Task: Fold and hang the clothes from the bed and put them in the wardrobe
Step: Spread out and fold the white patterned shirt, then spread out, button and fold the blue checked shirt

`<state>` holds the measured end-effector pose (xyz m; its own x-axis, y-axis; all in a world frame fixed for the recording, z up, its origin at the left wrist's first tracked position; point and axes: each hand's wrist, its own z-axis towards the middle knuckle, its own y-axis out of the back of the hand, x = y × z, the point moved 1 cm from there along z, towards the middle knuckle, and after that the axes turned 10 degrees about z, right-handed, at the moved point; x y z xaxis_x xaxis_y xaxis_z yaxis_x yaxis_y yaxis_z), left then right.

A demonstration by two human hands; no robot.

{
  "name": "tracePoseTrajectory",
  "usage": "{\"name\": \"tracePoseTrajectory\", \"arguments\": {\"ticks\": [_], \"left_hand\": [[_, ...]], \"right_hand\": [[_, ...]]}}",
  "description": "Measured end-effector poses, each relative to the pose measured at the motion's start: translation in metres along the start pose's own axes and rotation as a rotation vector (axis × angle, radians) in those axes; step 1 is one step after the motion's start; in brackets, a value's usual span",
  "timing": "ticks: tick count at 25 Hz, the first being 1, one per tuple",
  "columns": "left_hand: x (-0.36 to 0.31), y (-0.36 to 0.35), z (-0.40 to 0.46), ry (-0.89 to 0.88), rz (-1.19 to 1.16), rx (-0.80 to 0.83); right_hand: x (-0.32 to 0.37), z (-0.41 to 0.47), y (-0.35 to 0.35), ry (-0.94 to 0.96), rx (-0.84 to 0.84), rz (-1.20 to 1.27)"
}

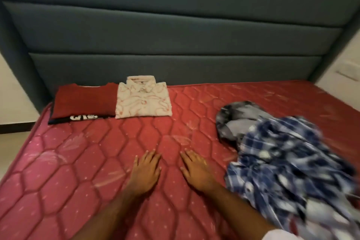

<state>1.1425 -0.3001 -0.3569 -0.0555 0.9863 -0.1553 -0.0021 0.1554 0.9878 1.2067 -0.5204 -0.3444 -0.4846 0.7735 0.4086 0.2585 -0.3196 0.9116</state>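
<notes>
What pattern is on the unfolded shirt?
Blue and white checks, on the shirt, head view.

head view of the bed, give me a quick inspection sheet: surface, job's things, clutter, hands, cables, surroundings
Surface: red quilted mattress, bare of any sheet.
Job's things: folded red garment and folded white patterned shirt side by side near the headboard, the red one on top of a dark printed garment; unfolded blue checked shirt heaped on the right, against a crumpled grey garment.
Clutter: nothing seen.
Hands: left hand and right hand both open, fingers spread over the mattress, holding nothing.
Cables: nothing seen.
Surroundings: padded grey-blue headboard; pale wall with a blurred plate on the right; no wardrobe in view.
</notes>
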Motion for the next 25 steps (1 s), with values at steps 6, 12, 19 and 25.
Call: {"name": "tracePoseTrajectory", "arguments": {"ticks": [6, 12, 19, 25], "left_hand": [[-0.102, 0.052, -0.038, -0.109, -0.217, 0.321], [-0.206, 0.067, -0.056, -0.272, -0.328, 0.316], [-0.270, 0.080, -0.058, 0.010, -1.022, 0.353], [-0.234, 0.095, -0.061, -0.397, -0.336, 0.224]], "right_hand": [[-0.063, -0.150, 0.118, -0.222, -0.092, -0.082], [-0.128, -0.245, 0.115, -0.429, 0.074, -0.033], [0.006, -0.247, 0.139, 0.108, 0.247, 1.017], [-0.057, -0.254, 0.168, -0.185, -0.315, 0.819]]}}
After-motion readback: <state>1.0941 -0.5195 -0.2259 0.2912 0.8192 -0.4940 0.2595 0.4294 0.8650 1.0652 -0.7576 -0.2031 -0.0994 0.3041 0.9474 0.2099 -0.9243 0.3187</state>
